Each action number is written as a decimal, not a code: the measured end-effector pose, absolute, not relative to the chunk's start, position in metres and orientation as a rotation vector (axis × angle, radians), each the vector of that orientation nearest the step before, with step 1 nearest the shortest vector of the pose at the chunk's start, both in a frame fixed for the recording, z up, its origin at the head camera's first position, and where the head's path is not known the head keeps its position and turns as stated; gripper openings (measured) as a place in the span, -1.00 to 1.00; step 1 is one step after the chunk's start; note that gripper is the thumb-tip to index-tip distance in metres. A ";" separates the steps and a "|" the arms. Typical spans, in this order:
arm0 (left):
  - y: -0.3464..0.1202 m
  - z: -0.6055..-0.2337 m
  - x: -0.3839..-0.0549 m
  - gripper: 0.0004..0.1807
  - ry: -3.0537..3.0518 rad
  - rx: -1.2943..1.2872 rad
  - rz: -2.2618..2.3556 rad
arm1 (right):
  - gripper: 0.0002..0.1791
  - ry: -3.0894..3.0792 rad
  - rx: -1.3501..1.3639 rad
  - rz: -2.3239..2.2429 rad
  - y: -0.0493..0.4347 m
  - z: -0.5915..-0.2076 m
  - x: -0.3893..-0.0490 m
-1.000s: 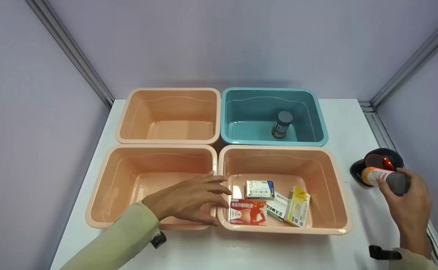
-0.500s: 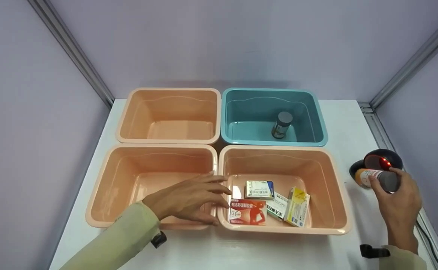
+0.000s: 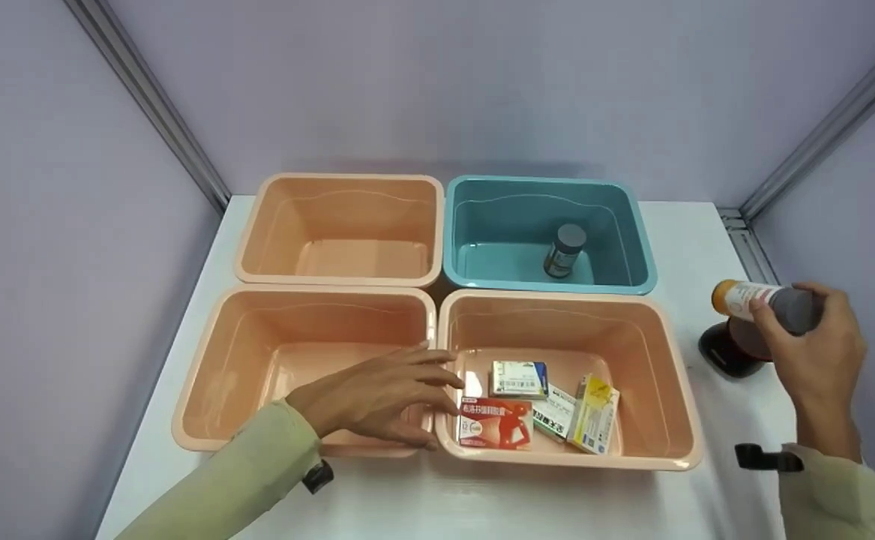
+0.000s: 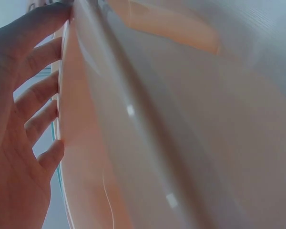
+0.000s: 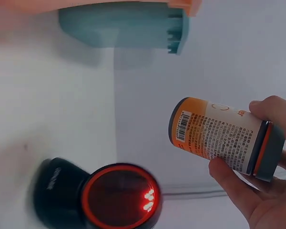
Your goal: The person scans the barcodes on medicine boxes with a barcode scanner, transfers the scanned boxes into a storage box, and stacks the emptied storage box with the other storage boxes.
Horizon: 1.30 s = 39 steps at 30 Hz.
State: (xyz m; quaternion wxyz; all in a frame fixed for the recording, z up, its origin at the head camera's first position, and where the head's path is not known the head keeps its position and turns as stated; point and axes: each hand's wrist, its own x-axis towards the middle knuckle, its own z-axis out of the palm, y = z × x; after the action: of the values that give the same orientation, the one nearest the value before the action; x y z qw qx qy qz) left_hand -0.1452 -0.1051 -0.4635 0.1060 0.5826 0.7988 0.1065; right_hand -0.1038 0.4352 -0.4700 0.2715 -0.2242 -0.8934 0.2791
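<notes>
- Over the far side of the black scanner, as the head view gives it, we see the orange-and-white bottle gripped by our right hand. Its long axis lies crosswise, base pointing to the scanner's left, dark cap toward our palm; we pinch it at the cap end, so most of the body juts out from the grip.
- Well left of the scanner, same view, our left hand spreads where the left front bin meets the right front bin. It holds nothing; our right hand is much nearer the scanner.
- Left wrist view: our spaced fingers lie beside a bin wall, and we cannot tell whether the fingertips press its rim. Neither scanner nor bottle shows.
- Right wrist view: the bottle is held apart from the scanner, its axis slanting, with the barcode by the base, facing this camera. We judge that any move turns on how that barcode stands to the scanner's red-lit window; they seem not to face each other.
</notes>
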 end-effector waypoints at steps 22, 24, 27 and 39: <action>-0.103 -0.470 -0.153 -0.47 2.330 1.679 0.315 | -0.26 -2.833 0.046 1.303 0.305 -0.435 -0.252; -0.103 -0.470 -0.153 -0.47 2.332 1.694 0.332 | -0.29 -2.871 0.072 1.310 0.297 -0.441 -0.261; -0.102 -0.471 -0.153 -0.48 2.328 1.712 0.364 | -0.33 -2.910 0.111 1.302 0.288 -0.450 -0.270; -0.105 -0.470 -0.156 -0.47 2.327 1.696 0.349 | -0.39 -3.060 0.175 1.133 0.262 -0.467 -0.290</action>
State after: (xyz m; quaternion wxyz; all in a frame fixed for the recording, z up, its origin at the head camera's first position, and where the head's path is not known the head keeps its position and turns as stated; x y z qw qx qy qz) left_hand -0.1559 -0.1049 -0.4696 0.1202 0.5805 0.7964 0.1194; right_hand -0.2896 0.2624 -0.4668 -0.0632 0.0534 -0.9346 0.3460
